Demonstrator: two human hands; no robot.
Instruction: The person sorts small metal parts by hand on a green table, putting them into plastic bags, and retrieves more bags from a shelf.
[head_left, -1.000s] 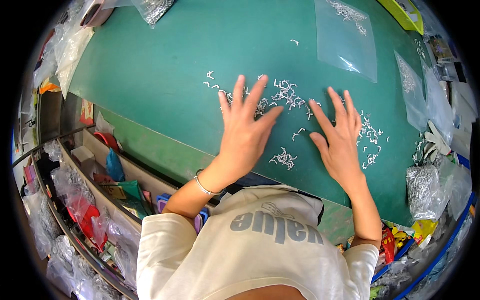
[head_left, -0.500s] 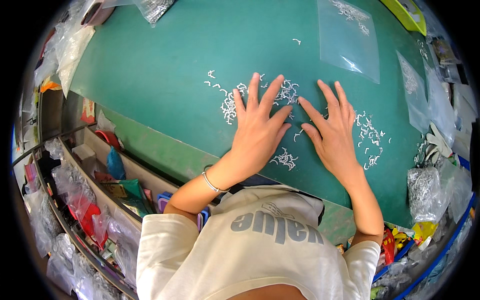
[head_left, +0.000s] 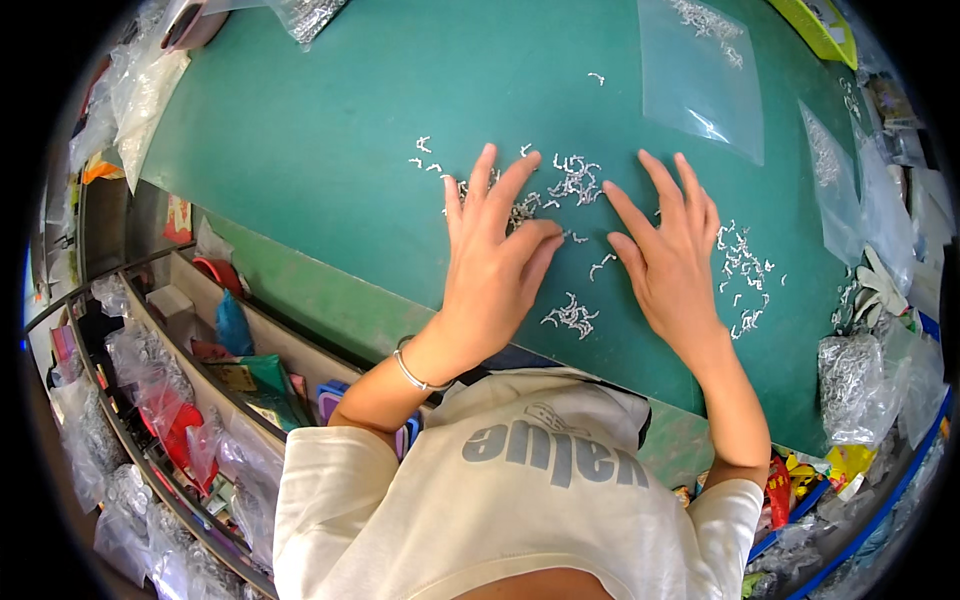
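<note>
Small curved silvery pieces lie scattered in loose clusters on the green tabletop (head_left: 330, 130). My left hand (head_left: 490, 260) is over the left cluster, with three fingers spread and the thumb and forefinger tips together. Whether they pinch a piece is too small to tell; some pieces (head_left: 577, 238) lie right at those tips. Part of the left cluster is hidden under this hand. To its right, my right hand (head_left: 672, 255) has its fingers apart, holding nothing. Its forefinger reaches the edge of the upper middle cluster (head_left: 576, 182). Another cluster (head_left: 571, 316) sits nearer me, and one (head_left: 743, 270) is right of my right hand.
A clear plastic bag (head_left: 700, 90) holding similar pieces lies at the far right, near a yellow-green tray (head_left: 820, 30). More bags (head_left: 832, 185) and a white glove (head_left: 878, 288) line the right edge. An open drawer (head_left: 255, 330) with mixed items is at left.
My left hand has shifted left, and its thumb and forefinger have come together. More of the upper middle cluster shows now. My right hand has moved slightly right.
</note>
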